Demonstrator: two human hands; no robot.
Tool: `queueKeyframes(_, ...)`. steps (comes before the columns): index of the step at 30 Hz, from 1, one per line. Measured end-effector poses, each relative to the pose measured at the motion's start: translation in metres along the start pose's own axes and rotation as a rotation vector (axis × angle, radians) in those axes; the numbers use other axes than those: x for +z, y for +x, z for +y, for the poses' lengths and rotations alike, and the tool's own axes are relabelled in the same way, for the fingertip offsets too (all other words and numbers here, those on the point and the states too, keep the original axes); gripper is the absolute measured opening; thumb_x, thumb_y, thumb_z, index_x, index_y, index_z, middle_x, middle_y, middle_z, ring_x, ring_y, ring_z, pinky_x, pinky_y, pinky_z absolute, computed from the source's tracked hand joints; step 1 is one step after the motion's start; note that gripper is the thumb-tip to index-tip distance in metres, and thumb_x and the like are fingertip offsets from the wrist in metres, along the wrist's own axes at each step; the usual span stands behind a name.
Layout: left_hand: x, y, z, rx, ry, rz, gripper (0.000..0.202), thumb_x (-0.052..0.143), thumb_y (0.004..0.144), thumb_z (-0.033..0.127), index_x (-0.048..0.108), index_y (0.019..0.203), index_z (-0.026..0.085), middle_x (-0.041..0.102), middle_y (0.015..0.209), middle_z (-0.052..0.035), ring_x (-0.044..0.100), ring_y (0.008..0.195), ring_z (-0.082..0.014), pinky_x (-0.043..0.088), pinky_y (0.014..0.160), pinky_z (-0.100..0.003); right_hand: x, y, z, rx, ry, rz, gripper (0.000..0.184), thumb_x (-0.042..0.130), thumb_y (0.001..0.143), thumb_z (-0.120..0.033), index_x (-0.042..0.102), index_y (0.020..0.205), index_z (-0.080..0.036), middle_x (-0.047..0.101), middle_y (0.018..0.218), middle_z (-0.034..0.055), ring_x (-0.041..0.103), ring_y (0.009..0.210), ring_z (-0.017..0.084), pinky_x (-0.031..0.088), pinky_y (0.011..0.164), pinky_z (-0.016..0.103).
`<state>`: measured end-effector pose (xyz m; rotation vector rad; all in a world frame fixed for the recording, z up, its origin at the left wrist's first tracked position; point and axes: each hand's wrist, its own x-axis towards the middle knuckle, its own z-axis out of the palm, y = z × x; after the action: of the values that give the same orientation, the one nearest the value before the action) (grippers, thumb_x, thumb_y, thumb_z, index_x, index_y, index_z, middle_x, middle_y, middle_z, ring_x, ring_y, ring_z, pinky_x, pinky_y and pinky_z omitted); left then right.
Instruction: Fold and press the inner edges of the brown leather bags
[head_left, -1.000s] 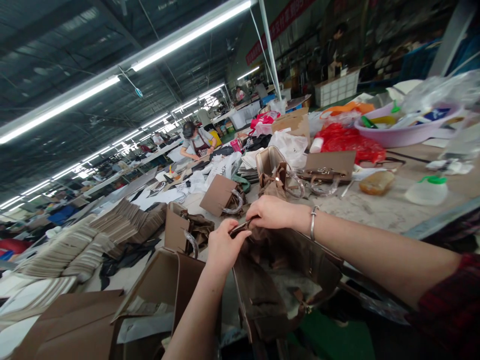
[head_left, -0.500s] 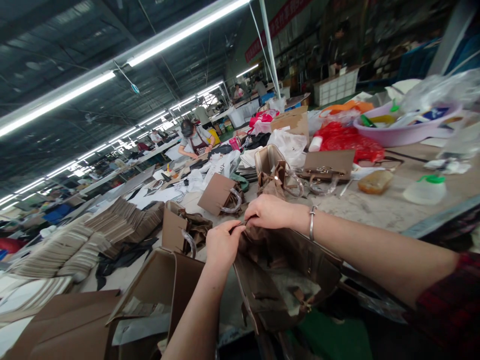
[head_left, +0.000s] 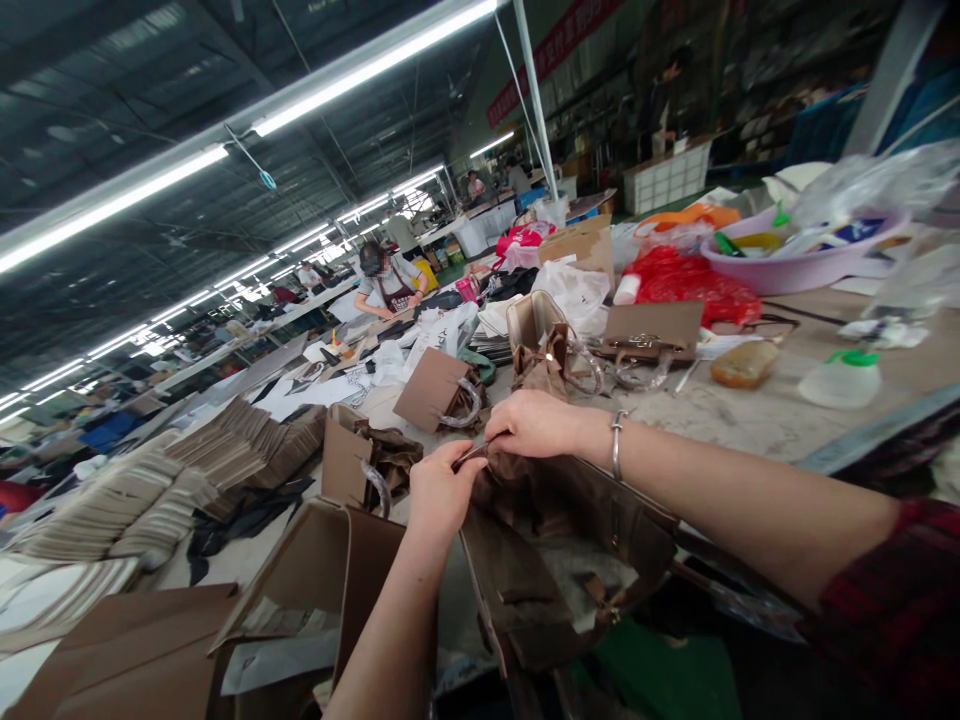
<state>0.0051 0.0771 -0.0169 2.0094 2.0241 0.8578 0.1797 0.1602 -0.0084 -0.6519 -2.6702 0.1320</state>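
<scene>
A brown handbag (head_left: pixel 517 580) lies at the table's near edge with its lining and inner pockets facing me. My left hand (head_left: pixel 442 490) pinches the bag's far top edge between thumb and fingers. Right beside it, my right hand (head_left: pixel 529 425) grips the same edge, its fingertips curled down and partly hidden. The two hands almost touch. Left of my left forearm stands an open brown bag body (head_left: pixel 375 560) with white paper inside. Just beyond my hands are several part-made brown bags, one a small bag (head_left: pixel 431 385) with a plastic-wrapped handle.
Stacked brown panels (head_left: pixel 240 450) and pale pieces (head_left: pixel 112 510) cover the left side. At right are a green-capped bottle (head_left: pixel 840 382), an amber lump (head_left: pixel 744 364), a red plastic bag (head_left: pixel 690 280) and a lilac basin (head_left: pixel 795 268). A co-worker (head_left: pixel 390 280) leans over the table farther back.
Both hands keep their pinch on the bag's edge, nearly unmoved. The whole view has shifted very slightly. The co-worker's hand at the far table has moved a little.
</scene>
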Motion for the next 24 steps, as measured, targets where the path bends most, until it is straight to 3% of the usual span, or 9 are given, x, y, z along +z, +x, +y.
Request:
queueKeyframes(8, -0.002, -0.003, -0.008, -0.038, 0.029, -0.019, 0.023, 0.064, 0.076, 0.033, 0.071, 0.094, 0.020, 0.073, 0.091, -0.0046, 0.067, 0.087, -0.0212, 0.051, 0.080, -0.033, 0.000, 0.001, 0.002, 0.015, 0.005, -0.001, 0.018, 0.056, 0.080, -0.027, 0.072, 0.089, -0.023, 0.071, 0.086, 0.0018, 0.061, 0.080, 0.017, 0.038, 0.066, 0.025)
queueKeyframes(21, -0.004, -0.001, 0.003, -0.085, 0.083, -0.029, 0.015, 0.063, 0.076, 0.027, 0.074, 0.084, 0.020, 0.073, 0.081, -0.0024, 0.064, 0.075, -0.0169, 0.046, 0.072, -0.026, -0.002, -0.002, 0.000, 0.000, -0.009, 0.006, 0.017, 0.056, 0.081, -0.026, 0.072, 0.085, -0.022, 0.070, 0.082, 0.0019, 0.062, 0.076, 0.017, 0.039, 0.064, 0.024)
queueKeyframes(24, -0.004, 0.000, 0.004, -0.072, 0.087, -0.020, 0.012, 0.062, 0.076, 0.025, 0.073, 0.079, 0.020, 0.072, 0.076, -0.0012, 0.063, 0.074, -0.0159, 0.043, 0.068, -0.025, -0.005, -0.003, 0.000, 0.001, 0.023, -0.008, 0.021, 0.055, 0.083, -0.032, 0.071, 0.091, -0.023, 0.071, 0.085, 0.0022, 0.062, 0.077, 0.017, 0.039, 0.064, 0.024)
